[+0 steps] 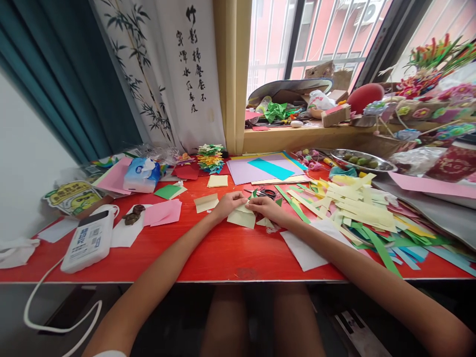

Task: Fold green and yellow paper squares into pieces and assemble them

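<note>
On the table (208, 260), down the link, I have scissors (265, 192) at one o'clock from the paper sheet (241, 218), strips (366, 214) at three, tissue pack (139, 181) at ten.

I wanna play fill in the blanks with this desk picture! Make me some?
1. The left hand and right hand pinch a pale yellow piece of ____.
2. The table is coloured ____.
3. Just beyond the right hand lies a black-handled pair of ____.
4. The tissue pack sits on the picture's ____ side.

Missing words: paper, red, scissors, left.
</note>
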`<state>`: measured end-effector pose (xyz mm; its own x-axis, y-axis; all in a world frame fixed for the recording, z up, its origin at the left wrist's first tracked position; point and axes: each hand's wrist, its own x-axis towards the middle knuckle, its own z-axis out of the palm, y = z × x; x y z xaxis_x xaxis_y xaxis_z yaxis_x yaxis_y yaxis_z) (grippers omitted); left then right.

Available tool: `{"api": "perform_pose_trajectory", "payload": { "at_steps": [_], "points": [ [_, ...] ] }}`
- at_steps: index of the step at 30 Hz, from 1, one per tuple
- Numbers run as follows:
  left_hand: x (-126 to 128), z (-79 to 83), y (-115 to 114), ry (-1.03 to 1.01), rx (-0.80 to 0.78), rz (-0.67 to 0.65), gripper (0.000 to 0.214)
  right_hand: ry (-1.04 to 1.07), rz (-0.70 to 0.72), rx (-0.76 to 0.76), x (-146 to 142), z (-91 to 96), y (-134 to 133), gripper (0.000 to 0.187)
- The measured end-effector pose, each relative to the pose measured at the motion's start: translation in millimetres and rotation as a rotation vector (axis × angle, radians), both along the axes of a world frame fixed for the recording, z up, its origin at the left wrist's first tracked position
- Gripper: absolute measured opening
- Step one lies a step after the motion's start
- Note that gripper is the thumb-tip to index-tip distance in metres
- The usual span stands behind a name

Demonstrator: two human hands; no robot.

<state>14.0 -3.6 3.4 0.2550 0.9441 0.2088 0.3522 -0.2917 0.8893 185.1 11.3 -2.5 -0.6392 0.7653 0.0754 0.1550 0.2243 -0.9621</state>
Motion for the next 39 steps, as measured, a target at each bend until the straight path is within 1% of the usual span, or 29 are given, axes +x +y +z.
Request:
{"api": "perform_pose_trajectory", "payload": {
  "at_steps": [10, 17, 25, 39],
  "points": [
    [-0.5, 1.0, -1.4, 0.002, 0.0, -0.009, 0.023, -0.008, 0.007, 0.019, -0.2, 2.0, -2.8, 0.031],
    [-0.4, -0.1, -1.9, 0.003, 0.0, -0.001, 0.024, -0.003, -0.001, 0.018, -0.5, 2.8, -4.7, 0.034],
    [-0.9, -0.5, 0.4, -0.002, -0.004, -0.022, 0.025, -0.009, -0.009, 0.044, -0.7, 5.0, -5.3, 0.031],
    [-2.1, -0.8, -0.5, -0.011, -0.005, -0.024, 0.025, 0.003, 0.001, 0.033, 0.2, 1.4, -4.1, 0.03]
  ]
}}
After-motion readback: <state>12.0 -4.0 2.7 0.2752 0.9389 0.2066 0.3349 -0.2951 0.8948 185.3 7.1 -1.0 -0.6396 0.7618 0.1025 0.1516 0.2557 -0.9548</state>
